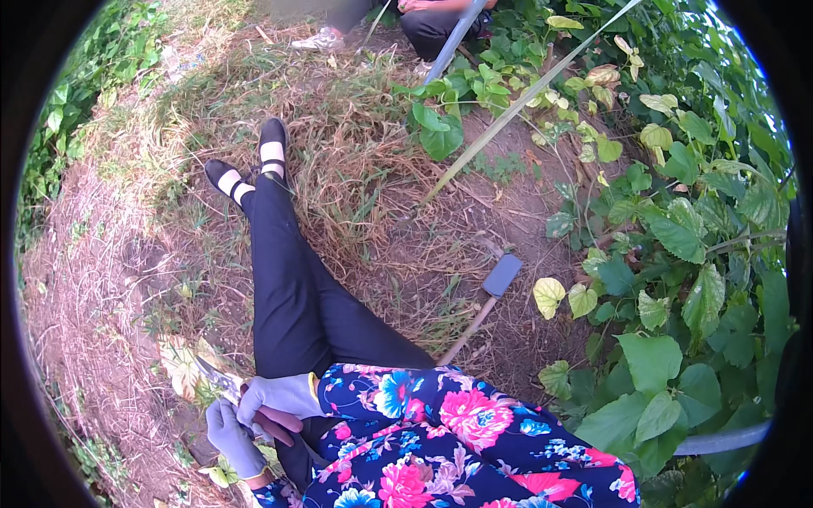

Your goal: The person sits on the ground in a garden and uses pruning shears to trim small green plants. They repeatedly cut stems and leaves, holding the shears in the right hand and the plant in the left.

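Observation:
Both my hands wear grey gloves and meet low on the left, beside my outstretched legs in dark trousers (295, 286). My right hand (279, 399) is closed around a bladed metal tool (222, 381), whose shiny part points up and left. The glove's maroon palm side shows at its curled fingers. Pressed close against it, my left hand (234, 438) has bent fingers near the base of the tool; whether it grips anything is hidden. Pale dry leaves (180, 365) lie just beyond the blade.
A wooden-handled tool with a blue-grey rectangular head (502, 276) lies on the soil to my right. Leafy vines (679, 241) crowd that side. A slanting pale strip (527, 95) and a metal pole (454, 41) cross above. Another person (432, 32) crouches or sits at the top.

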A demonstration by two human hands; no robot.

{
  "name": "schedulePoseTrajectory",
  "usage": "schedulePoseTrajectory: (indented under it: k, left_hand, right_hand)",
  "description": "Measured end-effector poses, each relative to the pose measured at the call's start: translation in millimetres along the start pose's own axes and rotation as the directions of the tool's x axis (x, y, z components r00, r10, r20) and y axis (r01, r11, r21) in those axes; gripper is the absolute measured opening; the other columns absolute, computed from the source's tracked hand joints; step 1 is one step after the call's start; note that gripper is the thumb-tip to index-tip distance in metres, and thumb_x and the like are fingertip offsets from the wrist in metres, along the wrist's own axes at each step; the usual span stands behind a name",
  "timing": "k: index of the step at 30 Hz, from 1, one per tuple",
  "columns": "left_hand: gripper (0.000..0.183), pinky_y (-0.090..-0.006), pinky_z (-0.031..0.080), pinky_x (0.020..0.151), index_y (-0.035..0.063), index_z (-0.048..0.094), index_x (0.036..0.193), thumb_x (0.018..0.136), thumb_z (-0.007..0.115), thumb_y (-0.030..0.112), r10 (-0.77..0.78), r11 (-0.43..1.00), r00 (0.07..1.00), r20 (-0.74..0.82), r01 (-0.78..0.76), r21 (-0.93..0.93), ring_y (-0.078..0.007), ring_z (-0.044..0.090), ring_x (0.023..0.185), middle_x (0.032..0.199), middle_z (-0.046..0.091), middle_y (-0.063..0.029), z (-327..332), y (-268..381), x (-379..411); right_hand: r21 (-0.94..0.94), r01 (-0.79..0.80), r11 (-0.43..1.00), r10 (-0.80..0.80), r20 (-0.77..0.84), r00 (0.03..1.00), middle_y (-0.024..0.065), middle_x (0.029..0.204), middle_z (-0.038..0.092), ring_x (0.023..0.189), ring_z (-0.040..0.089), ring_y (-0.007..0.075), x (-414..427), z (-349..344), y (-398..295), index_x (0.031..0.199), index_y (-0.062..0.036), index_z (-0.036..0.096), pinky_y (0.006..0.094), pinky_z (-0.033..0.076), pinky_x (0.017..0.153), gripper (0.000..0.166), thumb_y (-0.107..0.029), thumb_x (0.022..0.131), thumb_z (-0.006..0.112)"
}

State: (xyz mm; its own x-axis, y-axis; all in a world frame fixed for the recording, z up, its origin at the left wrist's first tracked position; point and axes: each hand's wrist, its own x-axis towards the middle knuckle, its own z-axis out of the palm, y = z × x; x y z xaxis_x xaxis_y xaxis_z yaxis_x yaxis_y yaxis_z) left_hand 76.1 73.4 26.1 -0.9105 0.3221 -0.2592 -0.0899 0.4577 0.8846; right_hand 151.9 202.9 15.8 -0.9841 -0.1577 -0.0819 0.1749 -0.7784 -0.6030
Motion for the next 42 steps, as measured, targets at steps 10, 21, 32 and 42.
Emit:
schedulePoseTrajectory:
  k: [10, 21, 32, 42]
  left_hand:
    - [0.018, -0.0254, 0.039, 0.060, -0.0018, 0.055, 0.091, 0.094, 0.044, 0.011, -0.017, 0.999, 0.995, 0.101, 0.013, 0.038, -0.0089, 0.045, 0.068, 0.077, 0.052, -0.0026, -10, -23, 2]
    - [0.008, -0.0255, 0.035, 0.052, 0.0020, 0.049, 0.084, 0.090, 0.047, 0.006, -0.073, 0.992, 0.991, 0.114, 0.084, -0.096, -0.0089, 0.043, 0.060, 0.069, 0.049, -0.0027, 2, -5, -1]
    - [0.016, -0.0250, 0.035, 0.052, 0.0006, 0.051, 0.080, 0.092, 0.044, 0.008, 0.081, 0.996, 0.993, 0.082, -0.077, -0.055, -0.0075, 0.041, 0.059, 0.067, 0.047, -0.0009, -7, -53, 11]
    - [0.019, -0.0252, 0.033, 0.051, 0.0003, 0.049, 0.078, 0.093, 0.045, 0.011, 0.074, 0.995, 0.995, 0.074, -0.069, -0.067, -0.0065, 0.038, 0.059, 0.066, 0.044, 0.0004, -11, -58, 9]
  right_hand:
    - [0.053, -0.188, 0.981, 0.194, -0.147, 0.970, 0.0120, 0.052, 0.056, 0.042, 0.054, 0.0220, -1, 10, -6, 0.063, 0.0037, 0.060, 0.0286, 0.045, 0.053, 0.021, -0.014, 0.074, 0.056]
    - [-0.094, -0.157, 0.983, 0.135, -0.208, 0.969, 0.0099, 0.037, 0.048, 0.038, 0.053, 0.0232, -6, 19, -15, 0.040, -0.0048, 0.052, 0.0216, 0.044, 0.056, 0.039, -0.017, 0.077, 0.051]
    - [-0.209, -0.213, 0.954, 0.183, -0.155, 0.971, 0.0090, 0.033, 0.043, 0.039, 0.053, 0.0219, -7, 23, -13, 0.037, -0.0073, 0.047, 0.0225, 0.042, 0.058, 0.042, -0.018, 0.078, 0.048]
    - [-0.123, -0.180, 0.976, 0.165, -0.124, 0.978, 0.0081, 0.035, 0.046, 0.040, 0.053, 0.0229, -6, 25, -11, 0.043, -0.0039, 0.054, 0.0243, 0.045, 0.060, 0.036, -0.016, 0.077, 0.052]
